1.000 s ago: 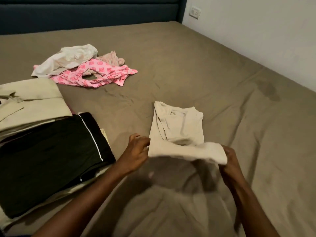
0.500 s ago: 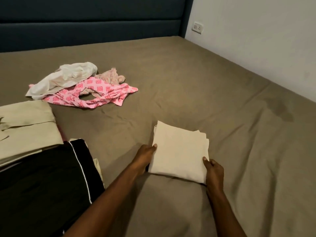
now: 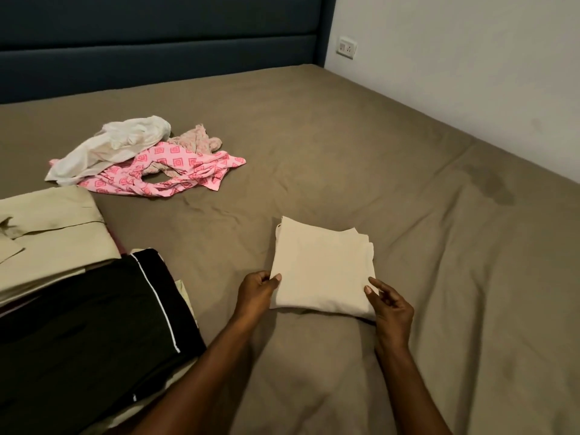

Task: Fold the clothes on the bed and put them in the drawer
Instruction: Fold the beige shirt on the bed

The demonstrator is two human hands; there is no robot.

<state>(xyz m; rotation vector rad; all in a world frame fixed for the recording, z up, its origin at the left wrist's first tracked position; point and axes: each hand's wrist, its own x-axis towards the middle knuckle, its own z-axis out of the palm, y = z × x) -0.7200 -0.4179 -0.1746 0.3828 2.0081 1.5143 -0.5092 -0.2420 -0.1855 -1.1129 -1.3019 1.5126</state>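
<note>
Pinching folded cream garment (image 3: 320,265): left hand (image 3: 255,293) (right hand (image 3: 390,309) too), grip narrow.

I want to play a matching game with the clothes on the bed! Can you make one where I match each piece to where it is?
Things:
1. cream folded cloth
2. pink patterned garment
3. black garment with white piping
4. white crumpled garment

Places:
A. lying on top of the pink one, far left
B. between the left hand and the right hand
C. unfolded, partly under the white one
D. folded, near left, next to a beige garment

Pairs: 1-B, 2-C, 3-D, 4-A
</note>
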